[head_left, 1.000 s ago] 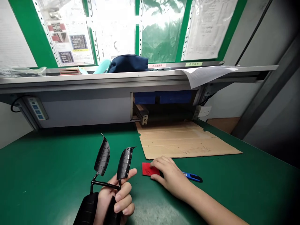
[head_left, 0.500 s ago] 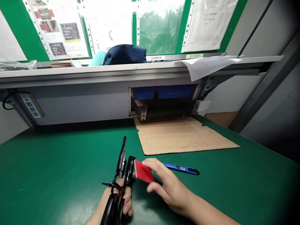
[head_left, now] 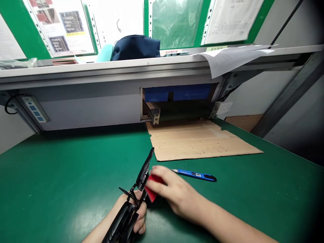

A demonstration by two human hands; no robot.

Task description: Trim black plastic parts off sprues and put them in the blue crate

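Observation:
My left hand is closed around a black plastic assembly with jointed, elongated panels and thin crossing arms. One ribbed panel points up and away from me, and the lower end runs out of view at the bottom. In my right hand is a small flat red pad, pinched in bent fingers and pressed up to the assembly's upper panels. Those fingers partly cover the pad, and its contact point is blurred. A blue utility knife lies just beyond my right hand, its tip pointing left.
A cardboard sheet lies on the green tabletop. Behind stands a grey panel with a power strip and an opening with a metal rail. The shelf above bears a dark blue pouch and overhanging papers.
The black assembly has tilted to the right in my left hand. My right hand has closed more over the red pad and brought it left against the panels. The view has shifted slightly.

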